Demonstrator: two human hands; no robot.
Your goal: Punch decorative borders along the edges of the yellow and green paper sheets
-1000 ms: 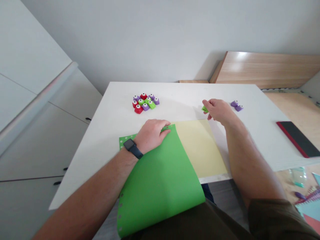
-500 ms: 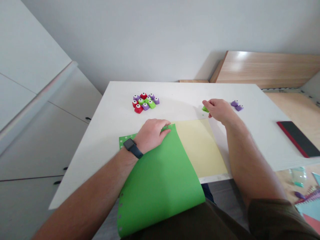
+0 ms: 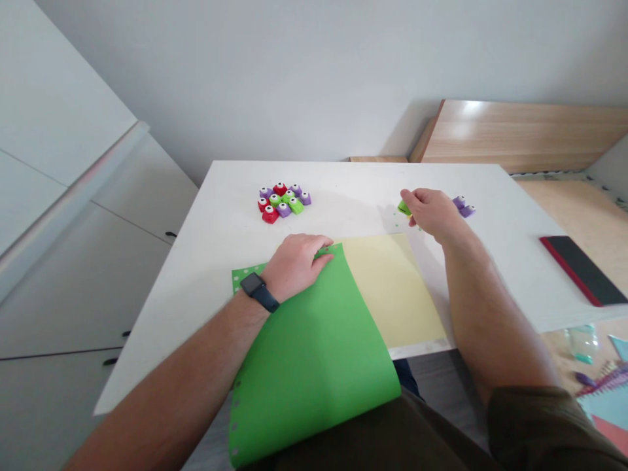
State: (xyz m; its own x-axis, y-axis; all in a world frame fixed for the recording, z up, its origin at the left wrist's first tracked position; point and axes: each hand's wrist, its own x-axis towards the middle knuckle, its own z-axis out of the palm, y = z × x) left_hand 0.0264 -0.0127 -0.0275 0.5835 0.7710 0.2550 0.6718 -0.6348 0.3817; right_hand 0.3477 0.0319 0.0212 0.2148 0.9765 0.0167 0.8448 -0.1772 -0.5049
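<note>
My left hand (image 3: 297, 267) grips the top edge of a green paper sheet (image 3: 314, 360), which curves over the table edge toward my lap. A row of small star-shaped holes shows along that sheet's edge. Under it lies a pale yellow paper sheet (image 3: 392, 294). My right hand (image 3: 432, 214) is shut on a small green craft punch (image 3: 404, 208), partly hidden by my fingers. Just beyond that hand stand two purple craft punches (image 3: 463, 207). A cluster of several red, green and purple craft punches (image 3: 283, 203) stands farther left.
The papers and punches lie on a white table (image 3: 353, 180). A black book with a red spine (image 3: 579, 271) lies near its right edge. White cabinets (image 3: 88, 275) stand left. Below right, on a wooden surface, are a clear plastic bag and coloured papers.
My right hand has tilted the green punch, which shows more clearly now, and has moved slightly up the picture. My left hand and the paper sheets stay in place.
</note>
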